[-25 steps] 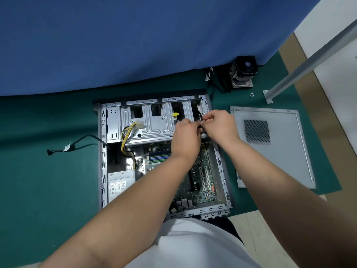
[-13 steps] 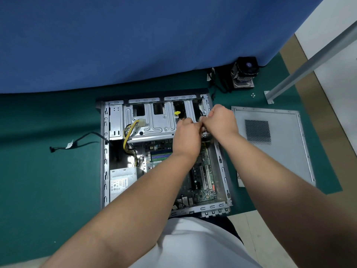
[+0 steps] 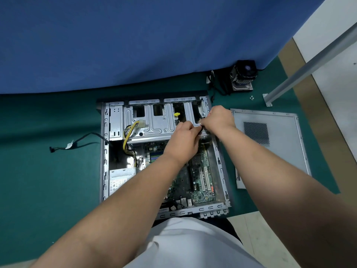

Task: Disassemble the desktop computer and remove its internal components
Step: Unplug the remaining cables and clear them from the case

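A loose black cable (image 3: 77, 143) with a white tag lies on the green mat (image 3: 48, 180) at the far left, well apart from the hands. Just to its right sits the desktop computer case (image 3: 105, 151), lying on its side with the open face up, in the middle of the mat and in front of a blue cloth backdrop (image 3: 135, 39). Its frame is bare grey metal with slotted edges. In the near-left corner the power supply (image 3: 120, 180) shows a white label; a bundle of yellow and black wires (image 3: 128, 136) rises from beside it to a pale connector resting on the silver drive cage (image 3: 152, 124), which spans the far end of the case. A small yellow clip (image 3: 176, 114) sits on the cage's right part. Below the cage lies the green motherboard (image 3: 201, 180) with pale expansion slots and a small finned heatsink.

The left hand (image 3: 183, 142) reaches over the board, fingers curled and pinching something small and dark at the cage's right edge. The right hand (image 3: 218, 118) meets it there, fingers curled tightly around the same spot; what exactly either holds is hidden by the fingers.

To the right the removed side panel (image 3: 280, 151) lies flat on the mat, grey with a mesh vent. Beyond it, near the backdrop, stands a cooler fan (image 3: 244, 76) with its black lead, a few small screws (image 3: 251, 97) just beside a metal post (image 3: 309, 66).
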A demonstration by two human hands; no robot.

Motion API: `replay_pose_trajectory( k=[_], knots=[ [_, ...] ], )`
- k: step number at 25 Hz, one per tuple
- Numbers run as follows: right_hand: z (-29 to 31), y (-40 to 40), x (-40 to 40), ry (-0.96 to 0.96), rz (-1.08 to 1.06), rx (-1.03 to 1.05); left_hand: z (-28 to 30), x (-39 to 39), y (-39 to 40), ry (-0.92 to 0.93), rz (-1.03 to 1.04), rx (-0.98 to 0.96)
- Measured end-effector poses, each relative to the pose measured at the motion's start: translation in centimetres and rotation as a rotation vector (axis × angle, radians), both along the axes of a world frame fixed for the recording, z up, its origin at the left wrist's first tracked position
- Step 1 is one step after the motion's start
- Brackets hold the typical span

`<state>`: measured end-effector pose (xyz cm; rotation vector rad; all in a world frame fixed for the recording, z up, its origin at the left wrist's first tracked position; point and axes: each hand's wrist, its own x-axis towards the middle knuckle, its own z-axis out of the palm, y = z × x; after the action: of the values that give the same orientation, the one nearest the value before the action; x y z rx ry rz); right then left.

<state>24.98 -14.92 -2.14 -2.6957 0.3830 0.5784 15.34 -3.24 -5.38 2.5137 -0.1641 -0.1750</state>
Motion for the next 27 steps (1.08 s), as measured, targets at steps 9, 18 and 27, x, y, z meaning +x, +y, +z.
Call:
replay_pose_trajectory(
  k=[9,18,27],
  knots=[
    [0.6,-0.8,-0.8,-0.055,0.021,0.041,-0.4,0.1,0.0,-0.015,-0.024,0.037],
    [0.3,-1.3,-2.4,-0.220,0.324,-0.193,-0.4,0.9,-1.1,-0.035,-0.009,0.068],
    [-0.4,-1.9,-3.3,-0.212,0.403,-0.097,0.3,-0.6,4.0,-0.170,-0.133,0.065]
  ],
)
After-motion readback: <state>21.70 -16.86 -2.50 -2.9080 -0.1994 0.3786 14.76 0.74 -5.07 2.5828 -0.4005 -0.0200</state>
